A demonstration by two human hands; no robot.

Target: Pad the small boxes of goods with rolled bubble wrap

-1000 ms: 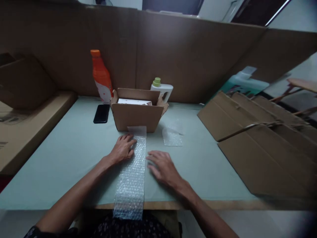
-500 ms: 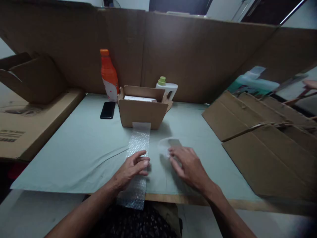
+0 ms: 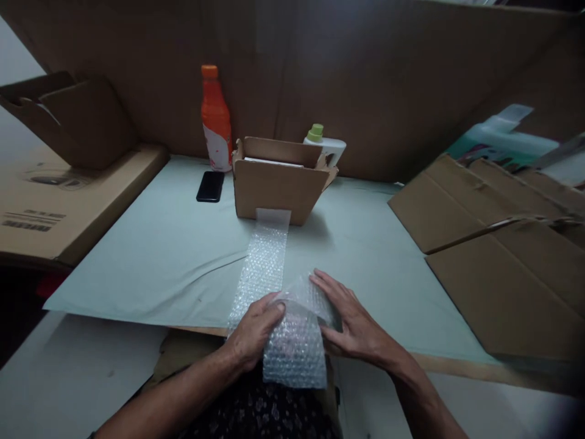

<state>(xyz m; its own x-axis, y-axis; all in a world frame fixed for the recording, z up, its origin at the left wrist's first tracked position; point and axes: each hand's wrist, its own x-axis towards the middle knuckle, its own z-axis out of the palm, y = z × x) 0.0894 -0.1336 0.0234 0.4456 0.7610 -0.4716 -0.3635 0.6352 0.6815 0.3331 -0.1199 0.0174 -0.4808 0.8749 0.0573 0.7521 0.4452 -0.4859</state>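
Landmark: open brown cardboard box (image 3: 278, 189) standing mid-bench; every place below is told from it
Bubble wrap: a long clear strip of bubble wrap (image 3: 265, 262) runs from the foot of the box toward the person and over the near edge of the bench (image 3: 150, 244); a smaller clear bubble wrap piece (image 3: 295, 341) lies over its near end, hanging past the edge
Left hand: left hand (image 3: 252, 332) well nearer than the box, fingers curled, grip closed on the left edge of the small piece
Right hand: right hand (image 3: 351, 322) nearer than the box and right of it; fingers spread flat on the small piece's right side, pressing rather than pinching
Handling: judged very light, soft and limp; slick film that can slide on the cloth; bubbles pop under hard pressure; best taken by its edges or corners
Behind the box: orange plastic bottle (image 3: 216, 119) to its left; white jug with green cap (image 3: 325, 144) to its right
Left of the box: black phone (image 3: 211, 186) lying flat; further left, large cardboard cartons (image 3: 68, 183)
Right of the box: flattened brown cardboard sheets (image 3: 493, 244), well apart from the hands
In the way: nothing lies between hands and box but the strip itself
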